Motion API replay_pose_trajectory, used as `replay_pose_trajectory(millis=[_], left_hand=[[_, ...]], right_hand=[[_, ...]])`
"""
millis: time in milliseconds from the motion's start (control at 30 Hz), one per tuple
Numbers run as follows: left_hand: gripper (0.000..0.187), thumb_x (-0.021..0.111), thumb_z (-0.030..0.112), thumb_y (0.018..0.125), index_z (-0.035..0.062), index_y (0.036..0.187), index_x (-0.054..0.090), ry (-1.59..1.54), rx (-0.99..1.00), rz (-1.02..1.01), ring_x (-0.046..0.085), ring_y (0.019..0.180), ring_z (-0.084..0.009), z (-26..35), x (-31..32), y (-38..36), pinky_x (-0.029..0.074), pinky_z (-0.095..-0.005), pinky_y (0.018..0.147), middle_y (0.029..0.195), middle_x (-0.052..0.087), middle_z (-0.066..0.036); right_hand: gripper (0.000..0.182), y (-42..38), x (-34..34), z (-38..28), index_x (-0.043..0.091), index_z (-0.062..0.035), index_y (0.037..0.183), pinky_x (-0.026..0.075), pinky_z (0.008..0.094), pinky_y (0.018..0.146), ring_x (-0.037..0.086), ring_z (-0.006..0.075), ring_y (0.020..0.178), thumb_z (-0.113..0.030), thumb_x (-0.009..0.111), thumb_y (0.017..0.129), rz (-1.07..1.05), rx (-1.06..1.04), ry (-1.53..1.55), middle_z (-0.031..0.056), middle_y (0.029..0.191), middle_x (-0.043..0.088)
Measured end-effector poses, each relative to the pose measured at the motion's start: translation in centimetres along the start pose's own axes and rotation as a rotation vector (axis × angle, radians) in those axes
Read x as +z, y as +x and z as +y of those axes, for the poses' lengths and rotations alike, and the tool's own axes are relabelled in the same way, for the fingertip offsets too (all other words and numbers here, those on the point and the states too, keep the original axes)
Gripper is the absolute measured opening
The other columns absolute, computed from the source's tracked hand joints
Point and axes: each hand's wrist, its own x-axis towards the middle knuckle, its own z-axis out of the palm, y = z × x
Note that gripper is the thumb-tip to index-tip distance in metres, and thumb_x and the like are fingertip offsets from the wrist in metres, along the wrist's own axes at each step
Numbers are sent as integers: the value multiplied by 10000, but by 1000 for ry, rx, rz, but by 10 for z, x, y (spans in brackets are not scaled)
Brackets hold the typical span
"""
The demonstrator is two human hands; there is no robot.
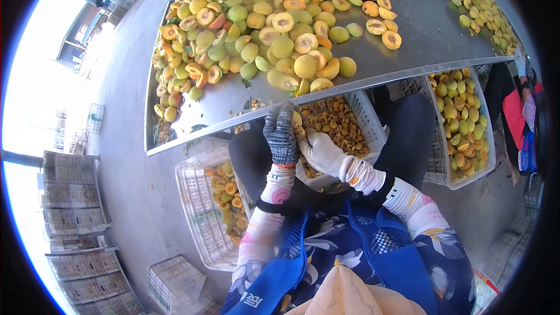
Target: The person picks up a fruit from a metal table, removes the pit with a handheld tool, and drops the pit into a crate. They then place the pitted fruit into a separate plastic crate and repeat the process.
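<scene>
Left hand (281,135), grey-gloved, and right hand (319,150), white-gloved, jointly grasp a fruit (297,121) — held below the table (408,35) edge, over the pit crate (373,122); fruit pile (262,23) at 12 o'clock.

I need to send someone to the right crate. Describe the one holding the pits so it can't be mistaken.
Start at the metal table heaped with apricots. Just under its near edge, above the left hand and right hand, sits a white slatted crate. Unlike the neighbouring crates of yellow halves, it holds small brownish pits.
</scene>
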Motion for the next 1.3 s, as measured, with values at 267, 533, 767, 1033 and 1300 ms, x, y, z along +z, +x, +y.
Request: replay_pose_trajectory(millis=[267,533,767,1033,1300], left_hand=[[293,522,-3,822,58,1091,623,15,165,-36,601,943,-285,-21,12,10,484,-371,840,1052,599,-138],[185,575,52,852,33,1015,660,-190,61,-104,628,858,-214,-36,-4,18,503,-318,798,989,646,-113],[201,598,133,861,-19,984,641,-928,-439,-158,614,823,-158,-27,-16,13,516,-298,742,898,657,-78],[218,616,116,853,-5,1035,629,-696,-284,-188,592,857,-118,-15,-18,-1,493,-266,786,945,652,-55],[246,626,152,827,-8,1012,647,-1009,-367,-315,620,889,-174,-7,-31,2,501,-296,810,950,662,-87]], right_hand=[[403,17,-19,-5,536,69,938,489,453,672,620,411,710,-321,437,963,-95,85,-120,233,728,627],[401,26,-19,-31,507,-60,824,300,239,344,369,69,416,-431,442,960,-415,515,669,-27,593,424],[417,18,-25,-49,516,-55,836,269,219,357,349,49,413,-456,473,939,-425,695,786,-19,567,409],[440,-1,-10,-21,562,61,920,472,380,584,573,226,572,-371,484,948,-167,210,22,156,643,575],[475,-17,-30,-55,481,-98,854,324,196,328,373,41,399,-573,502,884,-391,662,680,-45,567,400]])
